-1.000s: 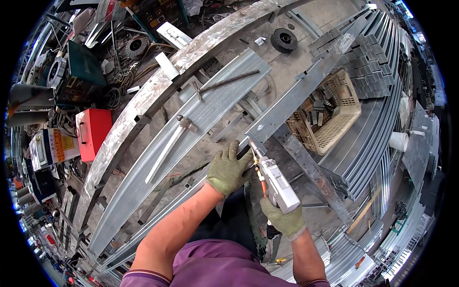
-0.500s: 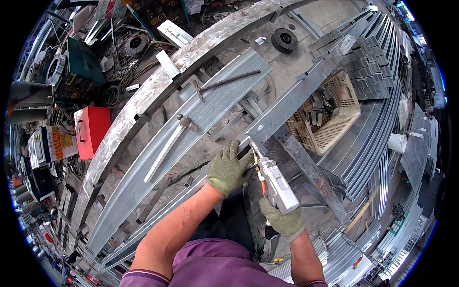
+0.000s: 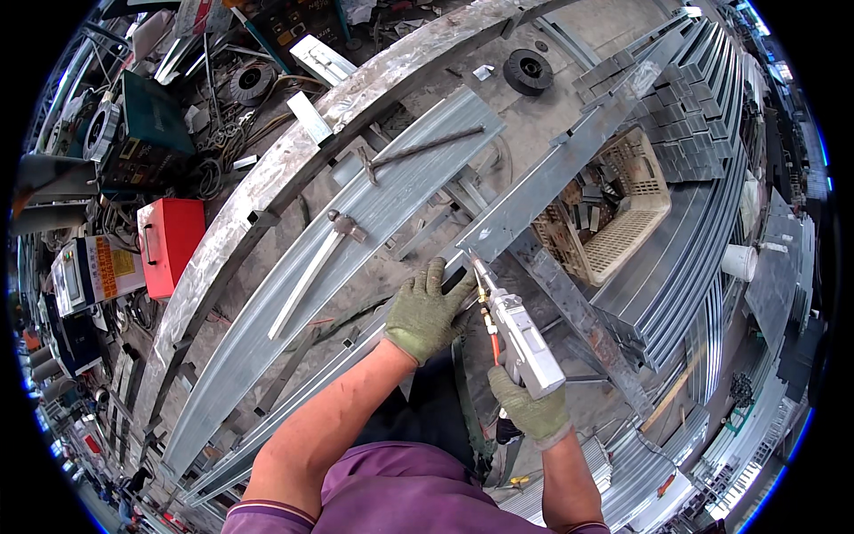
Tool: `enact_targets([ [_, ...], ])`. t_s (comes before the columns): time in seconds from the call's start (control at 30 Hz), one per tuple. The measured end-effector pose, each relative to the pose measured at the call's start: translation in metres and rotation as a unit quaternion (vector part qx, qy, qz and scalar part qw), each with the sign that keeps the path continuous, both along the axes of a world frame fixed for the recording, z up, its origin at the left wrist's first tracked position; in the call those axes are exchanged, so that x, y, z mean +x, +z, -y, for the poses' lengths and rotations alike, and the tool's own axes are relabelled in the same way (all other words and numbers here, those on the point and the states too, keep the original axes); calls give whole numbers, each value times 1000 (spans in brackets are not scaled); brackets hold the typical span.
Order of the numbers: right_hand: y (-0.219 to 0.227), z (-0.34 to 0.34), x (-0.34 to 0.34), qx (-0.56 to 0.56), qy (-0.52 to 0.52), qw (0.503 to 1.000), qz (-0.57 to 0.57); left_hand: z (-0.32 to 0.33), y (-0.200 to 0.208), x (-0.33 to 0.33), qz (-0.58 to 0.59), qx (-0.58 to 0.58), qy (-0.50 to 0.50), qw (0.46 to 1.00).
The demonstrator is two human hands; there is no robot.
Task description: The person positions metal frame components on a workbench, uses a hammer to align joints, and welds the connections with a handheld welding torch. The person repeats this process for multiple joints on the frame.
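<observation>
My right hand (image 3: 532, 405), in a green work glove, is closed around the rear of a white and grey welding gun (image 3: 525, 343). The gun's thin nozzle points up and left to the joint where a long metal tube (image 3: 342, 358) meets a wide steel bar (image 3: 525, 209). My left hand (image 3: 422, 311), also gloved, lies over the tube near this joint, its thumb and forefinger apart and close to the nozzle. The undersides of its fingers are hidden. An orange hose (image 3: 495, 345) with brass fittings runs along the gun.
A hammer (image 3: 347, 226) and a dark rod (image 3: 427, 151) lie on a long galvanized channel (image 3: 240, 378). At right are a beige crate (image 3: 627, 236) of metal offcuts and stacked steel profiles (image 3: 703, 227). A black wire spool (image 3: 527, 71) lies beyond; a red box (image 3: 172, 247) stands left.
The welding gun and my right hand have shifted slightly to the right, the gun's rear end swinging outward. My left hand stays in almost the same place on the tube.
</observation>
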State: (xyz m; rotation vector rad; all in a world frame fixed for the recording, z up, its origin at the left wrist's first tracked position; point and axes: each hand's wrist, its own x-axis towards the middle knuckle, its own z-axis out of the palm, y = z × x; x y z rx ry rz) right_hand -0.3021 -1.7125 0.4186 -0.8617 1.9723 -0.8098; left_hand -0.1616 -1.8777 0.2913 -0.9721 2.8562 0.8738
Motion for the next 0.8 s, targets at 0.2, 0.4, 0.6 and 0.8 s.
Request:
enact_targets([
  [0.2,-4,2,4,-16,5,1000,-10,-1,-1,-1,8,1,2,1000],
  [0.4,-7,2,3,-25,50,996,-69,-1,-1,-1,6,4,4,1000],
  [0.6,-4,4,5,-19,29,998,-55,-2,-3,0,6,4,5,1000],
  [0.8,-1,7,9,-10,2,999,-31,-1,-4,-1,16,7,1,1000],
])
